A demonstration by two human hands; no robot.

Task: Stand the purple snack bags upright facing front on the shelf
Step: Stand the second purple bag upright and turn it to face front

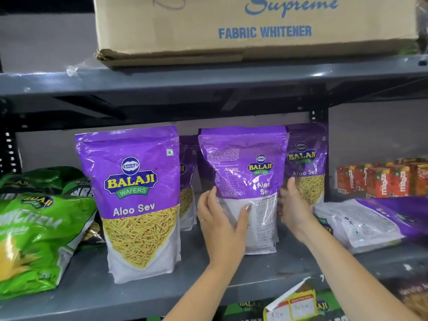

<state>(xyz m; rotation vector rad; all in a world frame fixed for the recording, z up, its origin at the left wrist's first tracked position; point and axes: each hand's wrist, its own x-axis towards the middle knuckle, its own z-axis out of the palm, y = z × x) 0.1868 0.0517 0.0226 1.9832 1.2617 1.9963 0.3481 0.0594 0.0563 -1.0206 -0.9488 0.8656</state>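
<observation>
A purple Aloo Sev bag stands upright in the middle of the grey shelf, its printed back side toward me. My left hand grips its lower left edge and my right hand holds its right edge. To the left another purple bag stands upright facing front. Two more upright purple bags show behind, one between them and one at the right. A further purple bag lies flat on the shelf at the right.
Green snack bags lie at the shelf's left end. Red juice cartons stand at the back right. A cardboard box marked Fabric Whitener sits on the shelf above. A torn price label hangs at the shelf's front edge.
</observation>
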